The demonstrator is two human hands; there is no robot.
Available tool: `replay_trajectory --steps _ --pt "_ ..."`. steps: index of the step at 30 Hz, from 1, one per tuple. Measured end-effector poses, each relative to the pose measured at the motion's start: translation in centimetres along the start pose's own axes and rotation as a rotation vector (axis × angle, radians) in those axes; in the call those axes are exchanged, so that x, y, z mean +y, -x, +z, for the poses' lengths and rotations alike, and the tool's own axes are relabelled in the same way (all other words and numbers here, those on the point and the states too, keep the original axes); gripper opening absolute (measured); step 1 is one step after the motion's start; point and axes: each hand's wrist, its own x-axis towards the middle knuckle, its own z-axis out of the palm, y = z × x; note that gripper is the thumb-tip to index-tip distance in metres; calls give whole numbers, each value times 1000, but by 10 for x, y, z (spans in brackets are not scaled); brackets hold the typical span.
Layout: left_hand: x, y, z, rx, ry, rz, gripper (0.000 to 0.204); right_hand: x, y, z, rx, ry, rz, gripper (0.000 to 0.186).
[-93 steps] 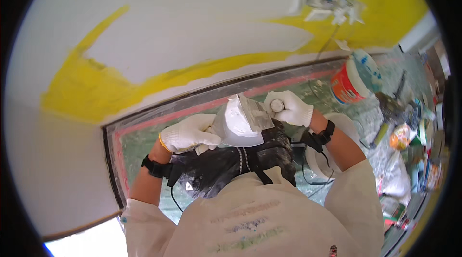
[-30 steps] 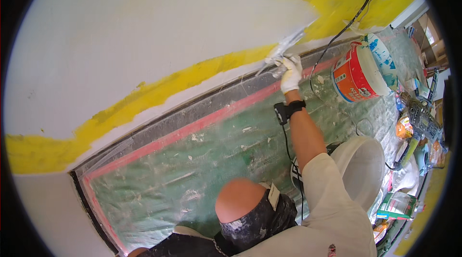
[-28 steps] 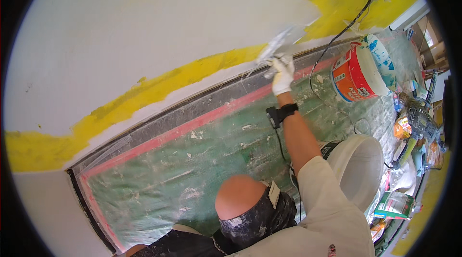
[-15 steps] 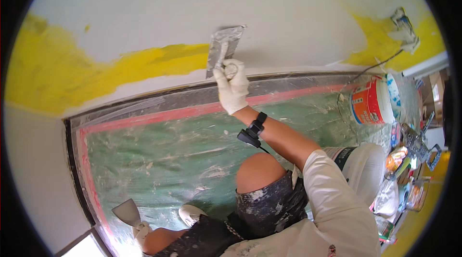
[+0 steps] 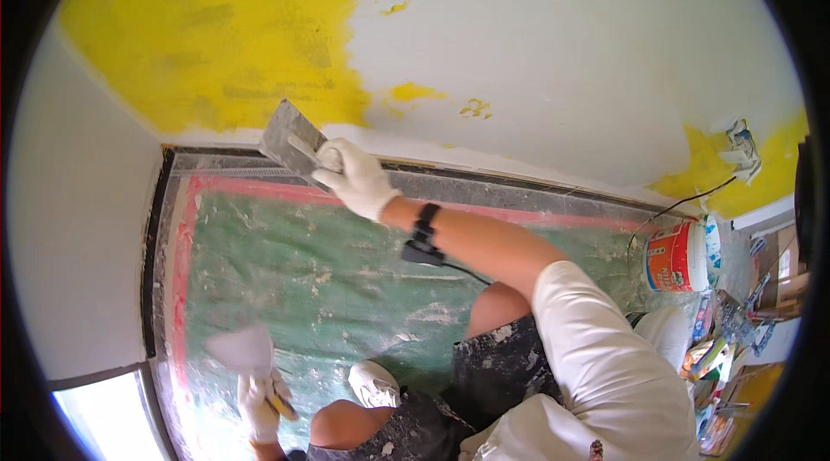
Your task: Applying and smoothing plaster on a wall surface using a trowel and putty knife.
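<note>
My right hand [image 5: 359, 180], in a white knit glove, grips the handle of a rectangular steel plastering trowel [image 5: 281, 134]. The trowel's blade is at the foot of the wall, beside the lower edge of a yellow area [image 5: 251, 38]. Whether the blade touches the wall is hard to tell. Down at the lower left, my gloved left hand [image 5: 258, 409] is closed round the yellow handle of a wide putty knife [image 5: 242, 349]. Its broad blade points up and is slightly blurred. Pale grey-white filler [image 5: 553, 55] coats much of the wall, with small yellow patches showing through.
A green floor sheet [image 5: 337, 271] with red tape borders lies below, spattered white. An orange-and-white bucket [image 5: 670, 258] stands at the right. Beside it are a pale bucket [image 5: 666, 331] and assorted supplies. A cable [image 5: 692, 199] hangs from a wall opening [image 5: 742, 150].
My right hand has carried the trowel left and down, toward the corner. My left hand and the putty knife have come more into view. The whole view has shifted.
</note>
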Motion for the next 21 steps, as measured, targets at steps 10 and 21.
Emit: replay_trajectory --steps 10,21 --pt "9 -140 216 -1055 -157 -528 61 -56 112 -201 -424 -556 108 27" --pt "67 -122 275 -950 -219 -259 59 -206 352 -463 245 -170 774 18"
